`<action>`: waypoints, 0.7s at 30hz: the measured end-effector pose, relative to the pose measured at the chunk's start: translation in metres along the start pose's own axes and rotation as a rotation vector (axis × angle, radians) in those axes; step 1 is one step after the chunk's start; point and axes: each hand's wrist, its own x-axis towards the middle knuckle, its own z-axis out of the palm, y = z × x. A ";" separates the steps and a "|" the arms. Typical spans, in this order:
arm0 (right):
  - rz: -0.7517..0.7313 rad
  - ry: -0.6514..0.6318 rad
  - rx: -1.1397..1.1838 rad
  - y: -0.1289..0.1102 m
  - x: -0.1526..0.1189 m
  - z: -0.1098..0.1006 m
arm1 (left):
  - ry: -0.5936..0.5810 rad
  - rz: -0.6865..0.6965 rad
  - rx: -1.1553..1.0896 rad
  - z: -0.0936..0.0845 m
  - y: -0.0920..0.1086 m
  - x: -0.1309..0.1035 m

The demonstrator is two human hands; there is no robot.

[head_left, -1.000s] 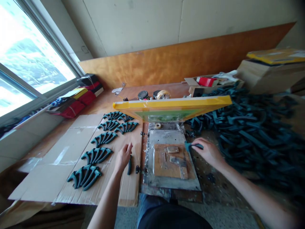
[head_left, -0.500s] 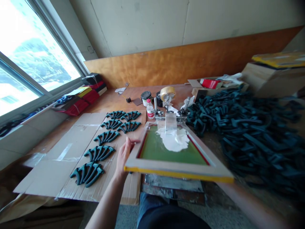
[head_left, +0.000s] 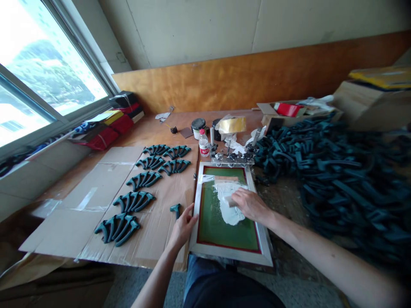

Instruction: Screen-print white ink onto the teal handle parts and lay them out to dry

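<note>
The screen printing frame lies flat in front of me, with green mesh and a pool of white ink on it. My right hand is closed around a small pale squeegee, which stands in the ink. At the frame's left edge, my left hand has its thumb and fingers closed against the rim. Just beyond that hand, a single dark green curved handle lies on the cardboard. A light strip crosses the mesh near its far end.
Fanned groups of green handles lie on the cardboard sheet at left. A large heap of them fills the right side. Behind the frame are a metal clamp, a red-capped bottle, ink tubs and a tape roll.
The frame has come down from a raised tilt to lying flat. My right hand has left its near right corner and taken hold of the squeegee. The lone handle has come into view.
</note>
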 end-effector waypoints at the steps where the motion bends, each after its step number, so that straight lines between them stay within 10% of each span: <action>1: -0.076 -0.013 0.015 -0.001 -0.012 0.001 | 0.001 -0.004 -0.001 0.000 -0.001 0.000; 6: -0.237 -0.114 0.147 0.007 -0.032 -0.009 | 0.013 -0.001 0.013 0.001 -0.003 0.000; 14: -0.152 0.092 0.138 -0.009 -0.034 0.001 | 0.020 0.007 -0.060 0.000 0.007 -0.004; 21: 0.161 0.133 0.009 0.019 0.030 -0.041 | -0.056 -0.018 -0.160 -0.019 0.047 -0.016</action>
